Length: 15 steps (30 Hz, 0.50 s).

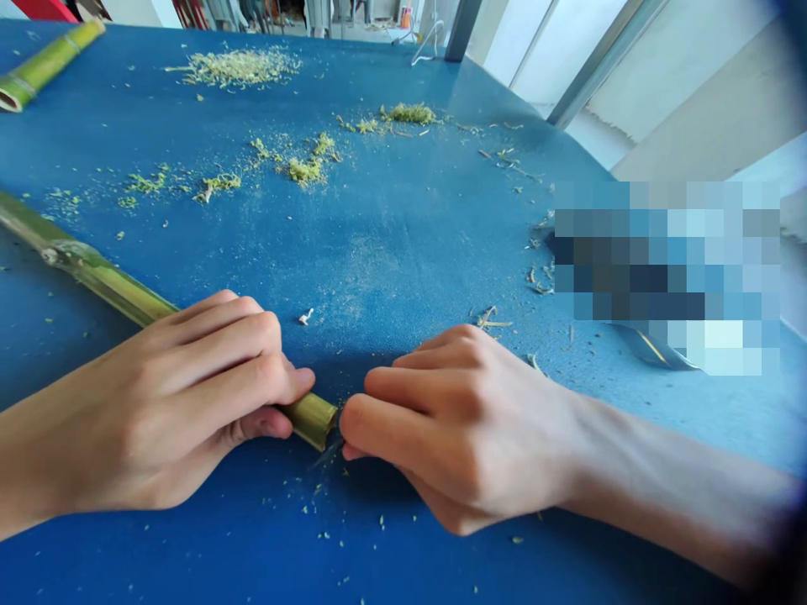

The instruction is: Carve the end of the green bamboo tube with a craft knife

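The left hand [189,403] grips a green bamboo stick [119,288] slanting from far left to near middle. Its end [329,427] points at the right hand [441,428], just beside, pinching a thin, blurry thing [329,454].

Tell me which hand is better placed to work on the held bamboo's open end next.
Likely the right hand: it sits beside that end and seems to hold a thin, blurred tool. The left hand is busy gripping the bamboo.
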Motion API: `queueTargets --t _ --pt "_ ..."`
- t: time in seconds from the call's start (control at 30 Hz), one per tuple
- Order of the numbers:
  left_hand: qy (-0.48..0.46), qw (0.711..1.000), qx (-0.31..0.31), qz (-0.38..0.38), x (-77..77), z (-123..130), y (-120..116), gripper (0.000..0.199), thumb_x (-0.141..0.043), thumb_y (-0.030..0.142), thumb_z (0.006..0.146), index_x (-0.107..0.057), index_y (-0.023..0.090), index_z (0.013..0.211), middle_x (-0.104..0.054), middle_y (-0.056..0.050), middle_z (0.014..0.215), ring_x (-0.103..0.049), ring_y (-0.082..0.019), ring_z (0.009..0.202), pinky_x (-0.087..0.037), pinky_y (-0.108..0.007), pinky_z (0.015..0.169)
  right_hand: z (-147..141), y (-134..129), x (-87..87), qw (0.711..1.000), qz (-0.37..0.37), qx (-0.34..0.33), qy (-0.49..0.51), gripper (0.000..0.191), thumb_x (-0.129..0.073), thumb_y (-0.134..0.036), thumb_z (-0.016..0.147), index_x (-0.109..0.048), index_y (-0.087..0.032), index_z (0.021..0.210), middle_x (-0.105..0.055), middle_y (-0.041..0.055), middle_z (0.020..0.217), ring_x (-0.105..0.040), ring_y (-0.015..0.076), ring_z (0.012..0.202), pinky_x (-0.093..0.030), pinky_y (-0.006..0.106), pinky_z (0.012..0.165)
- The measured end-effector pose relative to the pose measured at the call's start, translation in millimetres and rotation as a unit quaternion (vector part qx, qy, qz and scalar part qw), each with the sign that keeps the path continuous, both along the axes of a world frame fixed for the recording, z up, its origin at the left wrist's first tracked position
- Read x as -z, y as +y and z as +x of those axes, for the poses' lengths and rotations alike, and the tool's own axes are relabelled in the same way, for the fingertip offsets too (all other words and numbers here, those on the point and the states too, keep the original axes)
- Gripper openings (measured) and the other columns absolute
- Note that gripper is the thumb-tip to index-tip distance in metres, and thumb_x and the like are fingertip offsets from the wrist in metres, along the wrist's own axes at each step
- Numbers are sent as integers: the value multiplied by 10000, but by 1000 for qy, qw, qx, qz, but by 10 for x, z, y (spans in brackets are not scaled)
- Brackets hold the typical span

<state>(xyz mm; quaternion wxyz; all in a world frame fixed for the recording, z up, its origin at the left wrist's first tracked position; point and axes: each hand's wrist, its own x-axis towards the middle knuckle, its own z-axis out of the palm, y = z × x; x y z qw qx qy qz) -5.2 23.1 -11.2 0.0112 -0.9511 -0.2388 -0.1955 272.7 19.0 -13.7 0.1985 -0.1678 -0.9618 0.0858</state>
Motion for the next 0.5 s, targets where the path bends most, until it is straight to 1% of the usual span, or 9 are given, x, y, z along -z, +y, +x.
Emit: queueTargets --t 0.1,0.17,0.33,0.5 --pt "-3 1000 28 -14 -3 1 3 153 -478 183 1117 -628 209 1111 -640 -19 929 -581 -193 906 -512 -387 827 14 -10 28 998 2 39 51 219 -502 -92 1019 -640 -199 888 -555 -44 680 -372 135 538 -246 325 503" --pt "-6 999 29 -14 -6 1 6 155 -479 181 1123 -631 202 1099 -631 -14 930 -567 -185 910 -500 -374 841 10 -17 40 997 7 53 56 228 -506 -104 1034 -646 -193 878 -545 -44 673 -354 135 537 -238 329 498" --pt "-5 999 27 -26 -11 6 2 173 -465 183 1132 -635 203 1113 -636 -15 945 -558 -178 902 -478 -358 839 -9 -31 27 998 16 46 29 260 -474 -72 1024 -667 -191 897 -560 -38 677 -348 148 527 -229 349 487" --pt "4 1000 17 -19 -19 15 0 185 -456 149 1113 -620 235 1107 -649 -4 899 -554 -195 846 -454 -371 816 0 -1 12 1000 -2 28 9 249 -468 -69 999 -638 -212 887 -563 -44 674 -322 147 515 -217 336 481"
